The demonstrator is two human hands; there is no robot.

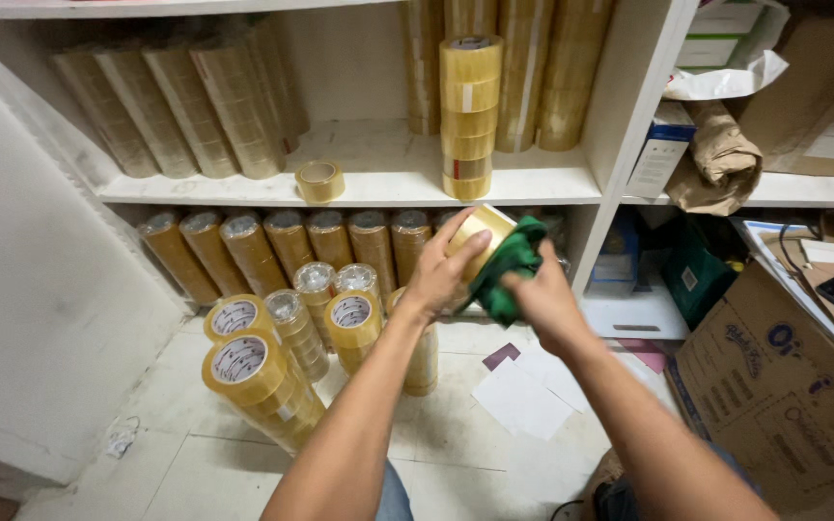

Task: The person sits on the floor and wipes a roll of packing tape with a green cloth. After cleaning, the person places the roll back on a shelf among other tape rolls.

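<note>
Both forearms reach out from the bottom edge, nearest to the camera. After them, from large to small: the white shelf unit (378, 183) fills the wall. On its upper board I count four long stacks of tape leaning at the left end (176, 111), one upright stack (469, 116) near the front edge, some more stacks behind it, and one single roll (320, 181) lying alone at the front edge. Under this board about seven stacks lean in a row (291, 246). On the floor (195, 463), five or six short stacks (287, 338) stand together. One brown carton (784, 396) is at the right edge, and two white papers (523, 396) lie on the floor. The left hand (441, 275) is clasped around one roll of tape (480, 230), held in the air before the lower shelf. The right hand (542, 299) clenches one green cloth (509, 265), pressed to this roll.
</note>
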